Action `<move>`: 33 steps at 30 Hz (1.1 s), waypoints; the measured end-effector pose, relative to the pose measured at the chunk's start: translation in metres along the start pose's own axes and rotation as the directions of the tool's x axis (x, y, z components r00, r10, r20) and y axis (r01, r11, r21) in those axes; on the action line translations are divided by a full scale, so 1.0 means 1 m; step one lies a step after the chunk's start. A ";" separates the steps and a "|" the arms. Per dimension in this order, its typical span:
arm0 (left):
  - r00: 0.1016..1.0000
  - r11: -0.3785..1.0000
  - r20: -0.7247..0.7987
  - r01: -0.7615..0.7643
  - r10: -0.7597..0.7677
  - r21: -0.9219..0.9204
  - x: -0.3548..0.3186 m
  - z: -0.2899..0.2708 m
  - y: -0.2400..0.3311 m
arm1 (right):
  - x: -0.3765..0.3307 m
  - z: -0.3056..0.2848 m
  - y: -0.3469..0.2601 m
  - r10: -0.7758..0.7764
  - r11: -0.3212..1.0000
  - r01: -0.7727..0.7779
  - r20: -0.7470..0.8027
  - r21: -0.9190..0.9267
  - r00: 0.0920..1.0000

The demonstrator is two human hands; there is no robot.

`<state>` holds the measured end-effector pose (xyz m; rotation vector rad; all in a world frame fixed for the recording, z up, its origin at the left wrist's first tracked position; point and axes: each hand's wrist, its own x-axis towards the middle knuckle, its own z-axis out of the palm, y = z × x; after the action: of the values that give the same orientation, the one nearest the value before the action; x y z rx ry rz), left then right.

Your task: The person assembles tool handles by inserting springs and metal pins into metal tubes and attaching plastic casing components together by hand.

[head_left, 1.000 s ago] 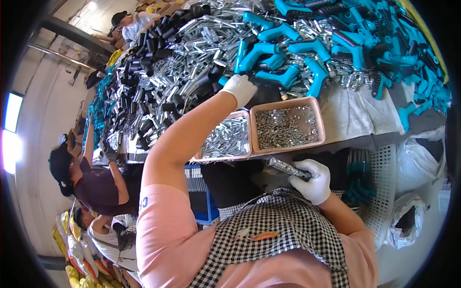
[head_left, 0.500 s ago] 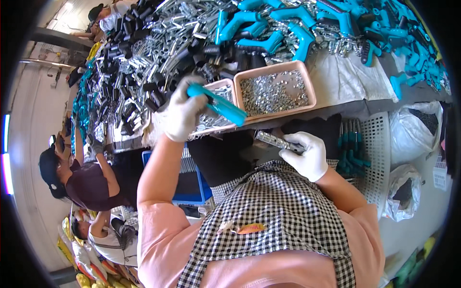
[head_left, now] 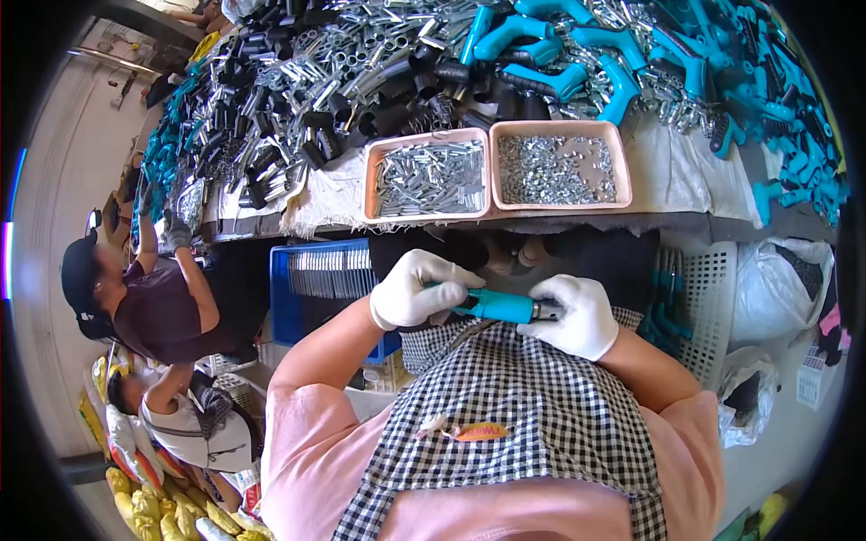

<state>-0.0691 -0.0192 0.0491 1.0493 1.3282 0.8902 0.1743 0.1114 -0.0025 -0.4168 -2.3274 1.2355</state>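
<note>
Head view: we count one teal sleeve (head_left: 505,307) and one metal shaft (head_left: 544,311), meeting over our checked apron (head_left: 541,406), near two pink trays (head_left: 564,205). Our left hand (head_left: 417,290) closes its fingers on the sleeve, our right hand (head_left: 579,316) grasps the shaft. In the earlier frame both parts sit apart.

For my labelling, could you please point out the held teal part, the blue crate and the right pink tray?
Teal part (head_left: 503,307), head view: middle of its side.
Blue crate (head_left: 311,317), head view: bare part.
Right pink tray (head_left: 561,206), head view: near rim.
</note>
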 end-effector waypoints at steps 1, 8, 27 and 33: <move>1.000 0.999 -0.008 -0.029 0.029 -0.015 0.002 0.001 -0.002 | 0.003 0.002 0.002 -0.007 0.993 0.007 0.002 -0.115 1.000; 0.993 0.987 -0.078 -0.071 0.083 0.147 0.013 0.032 -0.017 | 0.005 0.023 0.009 0.060 0.996 -0.068 0.151 0.049 0.987; 0.827 0.119 -0.428 0.414 0.364 0.902 0.101 -0.103 -0.043 | 0.038 0.007 0.021 0.130 0.986 -0.120 0.088 -0.112 0.988; 0.708 0.417 -0.433 0.212 0.558 0.884 0.079 -0.095 -0.024 | 0.033 0.004 0.021 0.074 0.974 -0.076 -0.019 -0.214 0.997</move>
<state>-0.1599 0.0564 0.0059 1.8511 2.5644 0.7088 0.1451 0.1356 -0.0129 -0.5876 -2.4654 1.0150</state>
